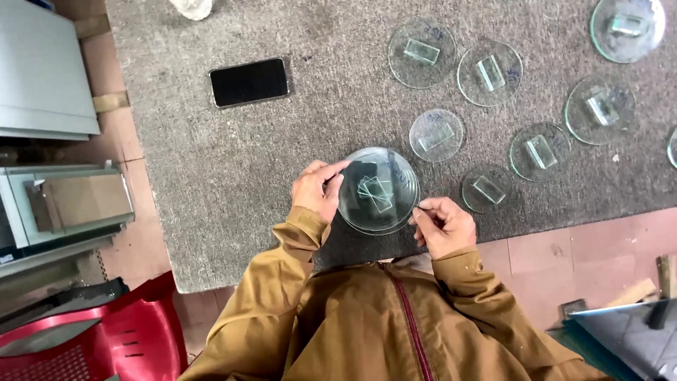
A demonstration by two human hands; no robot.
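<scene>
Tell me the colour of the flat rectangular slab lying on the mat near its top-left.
Glossy black, the slab lies on the grey mat; the head view shows it.

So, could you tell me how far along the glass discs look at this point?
Seven round glass discs already lie on the grey mat, each bearing a small rectangular piece. The left hand and right hand hold a stack of discs by its edges, so those remain.

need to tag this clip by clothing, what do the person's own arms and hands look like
Both arms are covered by long sleeves of a mustard-brown jacket with a dark red zip down the front. The left sleeve has a stitched cuff band at the wrist; the right sleeve ends in a plainer folded cuff. The left hand and right hand are bare: no gloves, rings or watch show.
</scene>
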